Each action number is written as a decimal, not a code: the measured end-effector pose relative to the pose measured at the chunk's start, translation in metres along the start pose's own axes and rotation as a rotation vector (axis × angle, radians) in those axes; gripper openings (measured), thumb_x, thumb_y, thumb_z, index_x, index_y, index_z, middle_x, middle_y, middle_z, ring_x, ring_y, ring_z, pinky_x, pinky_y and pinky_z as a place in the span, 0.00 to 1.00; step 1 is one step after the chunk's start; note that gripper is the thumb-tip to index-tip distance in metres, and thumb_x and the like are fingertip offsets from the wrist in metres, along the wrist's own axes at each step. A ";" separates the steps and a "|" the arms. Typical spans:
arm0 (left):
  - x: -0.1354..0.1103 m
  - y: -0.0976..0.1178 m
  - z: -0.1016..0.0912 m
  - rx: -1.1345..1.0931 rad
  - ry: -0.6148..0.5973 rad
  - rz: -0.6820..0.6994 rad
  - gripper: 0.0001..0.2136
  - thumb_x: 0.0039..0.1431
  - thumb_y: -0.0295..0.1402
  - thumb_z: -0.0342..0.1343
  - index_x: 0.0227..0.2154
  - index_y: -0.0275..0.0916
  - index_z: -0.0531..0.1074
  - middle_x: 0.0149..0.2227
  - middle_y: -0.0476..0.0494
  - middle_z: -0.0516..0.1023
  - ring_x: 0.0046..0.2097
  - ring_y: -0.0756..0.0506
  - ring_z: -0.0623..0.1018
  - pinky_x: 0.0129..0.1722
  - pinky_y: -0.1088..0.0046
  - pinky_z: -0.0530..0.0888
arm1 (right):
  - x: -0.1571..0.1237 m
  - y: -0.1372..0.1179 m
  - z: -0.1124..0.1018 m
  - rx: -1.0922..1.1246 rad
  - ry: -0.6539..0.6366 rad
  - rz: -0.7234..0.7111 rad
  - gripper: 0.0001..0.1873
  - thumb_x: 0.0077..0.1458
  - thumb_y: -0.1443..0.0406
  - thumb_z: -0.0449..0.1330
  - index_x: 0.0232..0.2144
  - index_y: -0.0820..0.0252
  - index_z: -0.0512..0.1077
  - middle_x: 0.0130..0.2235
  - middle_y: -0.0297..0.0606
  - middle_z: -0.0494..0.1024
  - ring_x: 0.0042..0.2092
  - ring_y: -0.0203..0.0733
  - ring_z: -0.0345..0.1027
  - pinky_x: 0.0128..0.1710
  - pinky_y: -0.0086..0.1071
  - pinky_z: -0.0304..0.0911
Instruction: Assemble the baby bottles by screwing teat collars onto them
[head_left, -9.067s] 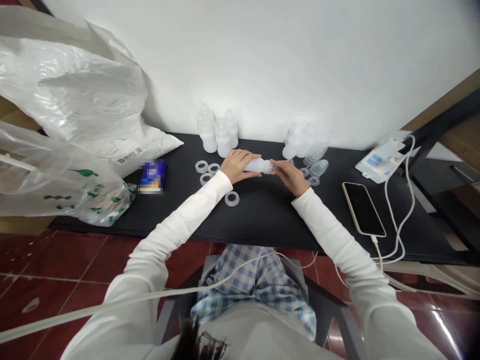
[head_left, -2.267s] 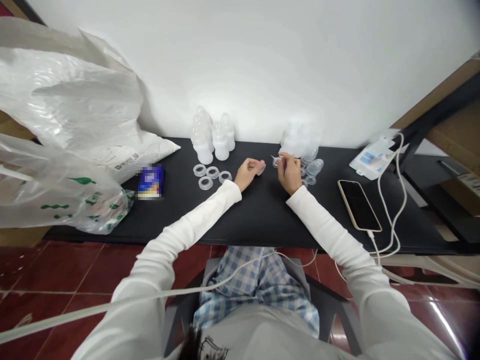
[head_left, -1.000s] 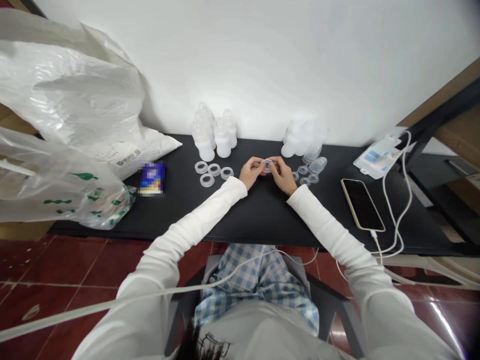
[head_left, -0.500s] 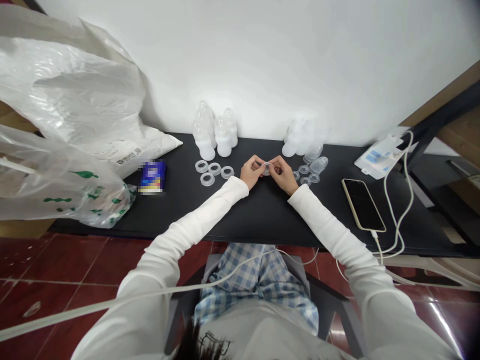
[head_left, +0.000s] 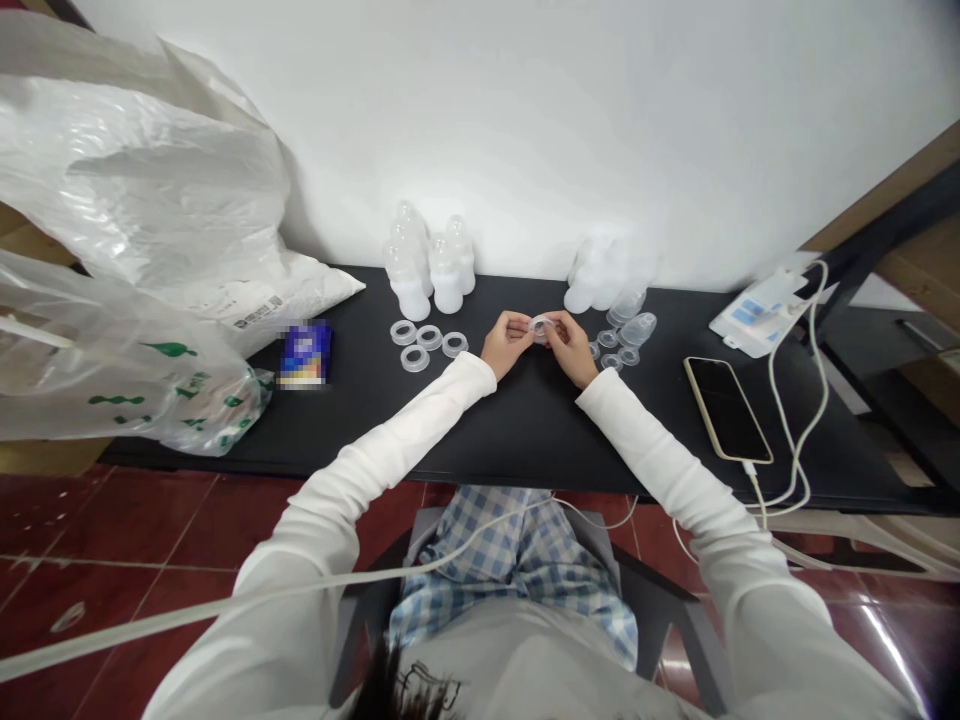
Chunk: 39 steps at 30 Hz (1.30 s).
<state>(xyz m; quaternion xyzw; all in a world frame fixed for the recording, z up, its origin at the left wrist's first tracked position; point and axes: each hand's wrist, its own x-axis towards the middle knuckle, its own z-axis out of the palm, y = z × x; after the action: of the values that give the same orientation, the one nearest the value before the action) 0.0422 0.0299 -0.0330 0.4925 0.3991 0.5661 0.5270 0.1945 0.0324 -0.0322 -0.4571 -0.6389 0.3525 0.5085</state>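
Between my two hands is a translucent bottle collar ring, held just above the black table. My left hand pinches its left side, and my right hand grips the right side with the fingers over its edge. Fingers partly cover the ring, so I cannot tell whether a teat sits in it. Several similar collar rings lie to the left. Close to the right hand lie several small clear teats and clear domed caps.
White capped bottles stand at the back left, more white bottles at the back right. A blue packet and plastic bags are at the left. A phone, cable and white pouch lie right.
The collar ring has turned in my fingers, so its round opening shows more, and it sits slightly higher and to the right. Both hands still hold it.
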 end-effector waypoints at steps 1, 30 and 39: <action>0.000 -0.001 -0.001 0.010 0.011 -0.001 0.14 0.48 0.29 0.69 0.34 0.38 0.69 0.34 0.49 0.76 0.36 0.52 0.77 0.41 0.73 0.76 | 0.000 -0.001 0.000 0.013 -0.016 -0.008 0.22 0.56 0.45 0.61 0.40 0.55 0.72 0.36 0.35 0.79 0.33 0.37 0.69 0.37 0.34 0.69; -0.005 0.008 0.004 0.153 0.067 0.004 0.12 0.48 0.28 0.67 0.31 0.39 0.68 0.27 0.54 0.74 0.27 0.54 0.74 0.32 0.75 0.74 | -0.007 -0.018 0.009 -0.120 0.043 -0.053 0.24 0.57 0.43 0.58 0.40 0.54 0.76 0.25 0.30 0.67 0.25 0.35 0.55 0.26 0.32 0.56; -0.002 0.013 -0.006 0.129 0.075 0.080 0.11 0.52 0.32 0.66 0.34 0.40 0.69 0.33 0.51 0.76 0.30 0.53 0.76 0.32 0.77 0.74 | -0.007 -0.014 0.007 0.116 0.015 -0.010 0.36 0.51 0.36 0.59 0.53 0.49 0.67 0.36 0.33 0.72 0.32 0.36 0.64 0.32 0.33 0.66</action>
<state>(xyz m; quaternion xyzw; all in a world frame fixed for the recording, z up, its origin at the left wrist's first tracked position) 0.0341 0.0264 -0.0223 0.5195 0.4340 0.5777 0.4561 0.1852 0.0211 -0.0229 -0.4263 -0.6159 0.3827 0.5408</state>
